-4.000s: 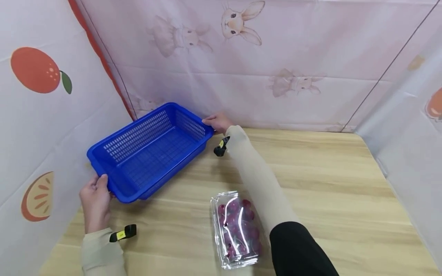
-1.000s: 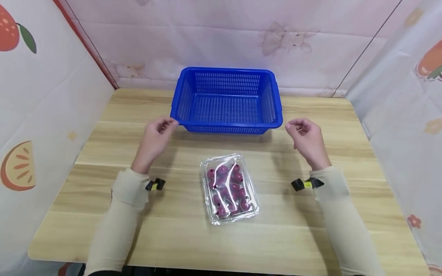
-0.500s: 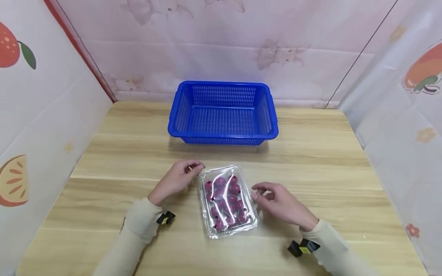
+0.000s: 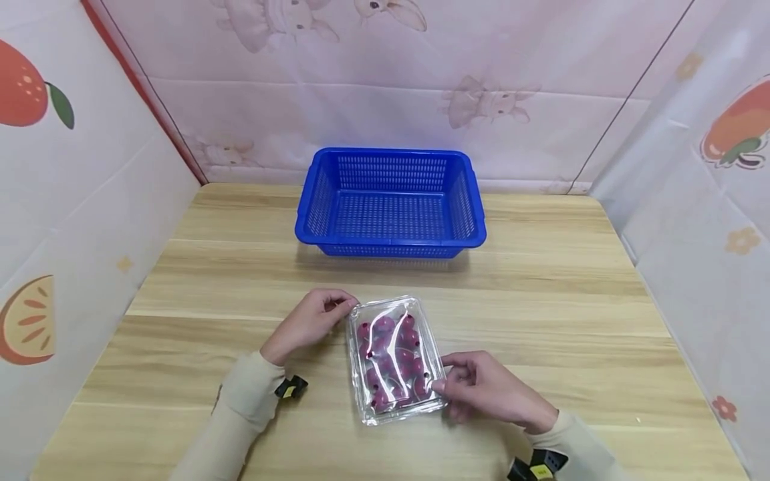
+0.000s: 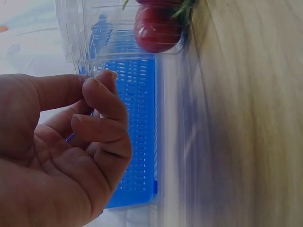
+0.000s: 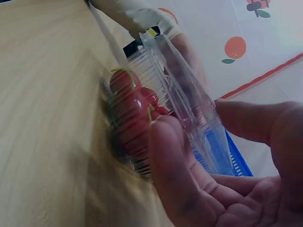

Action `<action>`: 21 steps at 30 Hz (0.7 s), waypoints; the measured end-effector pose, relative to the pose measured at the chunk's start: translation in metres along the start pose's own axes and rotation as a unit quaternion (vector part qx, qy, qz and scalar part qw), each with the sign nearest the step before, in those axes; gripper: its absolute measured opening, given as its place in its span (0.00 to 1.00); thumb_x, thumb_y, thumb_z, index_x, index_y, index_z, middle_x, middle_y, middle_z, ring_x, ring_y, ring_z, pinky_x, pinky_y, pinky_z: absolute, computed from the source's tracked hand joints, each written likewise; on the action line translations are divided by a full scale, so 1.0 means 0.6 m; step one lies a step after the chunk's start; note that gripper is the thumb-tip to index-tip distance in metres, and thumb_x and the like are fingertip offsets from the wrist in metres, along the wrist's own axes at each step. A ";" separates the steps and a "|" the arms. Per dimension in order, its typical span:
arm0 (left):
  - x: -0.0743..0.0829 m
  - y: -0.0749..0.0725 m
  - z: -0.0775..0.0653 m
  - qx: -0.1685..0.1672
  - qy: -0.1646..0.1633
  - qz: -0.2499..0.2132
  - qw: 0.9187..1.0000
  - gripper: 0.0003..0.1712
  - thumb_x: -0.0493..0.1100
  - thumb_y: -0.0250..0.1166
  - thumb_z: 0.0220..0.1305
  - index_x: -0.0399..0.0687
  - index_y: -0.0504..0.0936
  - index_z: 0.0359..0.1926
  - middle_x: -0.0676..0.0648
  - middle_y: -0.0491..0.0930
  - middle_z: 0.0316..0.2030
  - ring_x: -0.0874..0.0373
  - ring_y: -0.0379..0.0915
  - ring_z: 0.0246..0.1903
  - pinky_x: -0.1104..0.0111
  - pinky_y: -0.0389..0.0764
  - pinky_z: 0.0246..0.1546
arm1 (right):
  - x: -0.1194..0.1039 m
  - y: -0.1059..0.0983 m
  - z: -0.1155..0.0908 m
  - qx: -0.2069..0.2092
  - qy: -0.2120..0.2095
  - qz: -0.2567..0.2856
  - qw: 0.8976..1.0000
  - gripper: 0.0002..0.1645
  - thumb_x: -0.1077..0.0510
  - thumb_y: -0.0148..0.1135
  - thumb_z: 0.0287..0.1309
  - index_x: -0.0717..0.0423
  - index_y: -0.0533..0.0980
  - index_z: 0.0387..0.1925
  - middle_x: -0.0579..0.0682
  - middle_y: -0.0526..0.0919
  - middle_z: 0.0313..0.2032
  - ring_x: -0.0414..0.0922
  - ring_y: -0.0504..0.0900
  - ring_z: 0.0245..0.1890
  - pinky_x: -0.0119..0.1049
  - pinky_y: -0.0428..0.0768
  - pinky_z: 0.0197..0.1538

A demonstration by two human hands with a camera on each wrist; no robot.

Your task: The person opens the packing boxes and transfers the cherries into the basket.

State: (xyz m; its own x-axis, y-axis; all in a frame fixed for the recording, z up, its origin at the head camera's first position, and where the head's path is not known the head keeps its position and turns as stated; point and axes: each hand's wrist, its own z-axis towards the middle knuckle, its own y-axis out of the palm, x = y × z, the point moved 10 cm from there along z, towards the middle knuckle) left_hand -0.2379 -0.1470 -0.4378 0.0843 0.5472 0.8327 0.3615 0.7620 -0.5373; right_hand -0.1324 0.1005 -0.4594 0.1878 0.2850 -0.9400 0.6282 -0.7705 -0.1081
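Observation:
A clear plastic clamshell box (image 4: 394, 308) of small round red fruits with green stems lies on the table, its lid down. My left hand (image 4: 313, 321) pinches the box's far left corner between thumb and forefinger; the left wrist view shows the left hand (image 5: 71, 146) at the rim, other fingers curled. On the near right side, my right hand (image 4: 490, 394) grips the box edge, thumb on the lid. In the right wrist view, the right hand's thumb (image 6: 255, 120) meets the lid edge while a finger touches the side wall by the red fruits (image 6: 135, 127).
Behind the box stands a blue plastic basket (image 4: 391, 242) with slotted walls and nothing inside. The wooden table (image 4: 571, 287) is bounded by a pink rabbit-print cloth (image 4: 385, 113) at the back and white fruit-print cloths on both sides.
Both hands held the basket at the left, set it at the back middle and let go. They then came to the clamshell box and took hold of its edges.

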 end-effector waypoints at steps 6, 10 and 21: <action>-0.005 -0.010 -0.014 0.003 -0.006 -0.013 1.000 0.14 0.42 0.59 0.77 0.37 0.86 0.50 0.45 0.84 0.33 0.58 0.74 0.29 0.73 0.78 0.29 | -0.010 -0.021 0.005 0.020 -0.016 -0.024 0.999 0.38 0.55 0.66 0.68 0.77 0.65 0.68 0.61 0.87 0.34 0.45 0.88 0.25 0.44 0.89 0.35; -0.009 -0.016 -0.029 0.004 -0.006 -0.017 1.000 0.15 0.41 0.59 0.77 0.35 0.86 0.50 0.43 0.84 0.33 0.56 0.75 0.29 0.72 0.78 0.28 | -0.017 -0.045 0.013 0.047 -0.024 -0.054 0.997 0.34 0.53 0.66 0.69 0.73 0.70 0.65 0.60 0.87 0.33 0.47 0.87 0.25 0.42 0.88 0.35; -0.024 -0.007 -0.075 -0.011 -0.042 -0.056 0.998 0.18 0.41 0.59 0.76 0.34 0.81 0.60 0.39 0.84 0.33 0.56 0.77 0.27 0.71 0.77 0.22 | -0.029 -0.101 0.049 0.109 -0.017 -0.076 0.991 0.27 0.51 0.67 0.68 0.69 0.77 0.57 0.58 0.87 0.36 0.53 0.88 0.31 0.44 0.89 0.38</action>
State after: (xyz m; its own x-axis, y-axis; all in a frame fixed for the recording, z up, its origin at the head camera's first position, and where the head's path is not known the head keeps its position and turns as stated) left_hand -0.1989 -0.1738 -0.4415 -0.0352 0.4875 0.8724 0.3841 0.8125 -0.4385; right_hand -0.1959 0.1257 -0.4459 0.0753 0.3905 -0.9175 0.4683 -0.8262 -0.3132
